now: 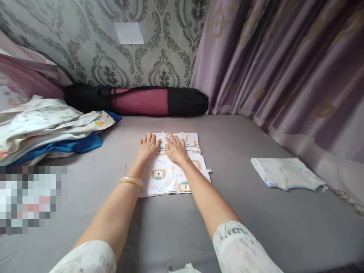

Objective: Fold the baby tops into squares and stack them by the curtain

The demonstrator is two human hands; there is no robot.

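A small white garment [167,178] with a yellow and green lion-like print lies on the grey sheet in front of me, its far part folded over toward me. My left hand [149,146] rests flat near the far left corner of the cloth, fingers spread. Beside it, my right hand [175,148] presses on the folded part, palm down with the fingers apart. Neither hand grips the fabric. A small tag [209,171] sticks out at the garment's right edge. Part of the print is hidden beneath my hands and right forearm.
A heap of clothes [51,125] lies at the left, with a blurred patch [31,201] below it. To the right is a folded pale garment [288,172]. A long black and maroon bag [139,101] runs along the wall, and purple curtains [256,57] hang at the right.
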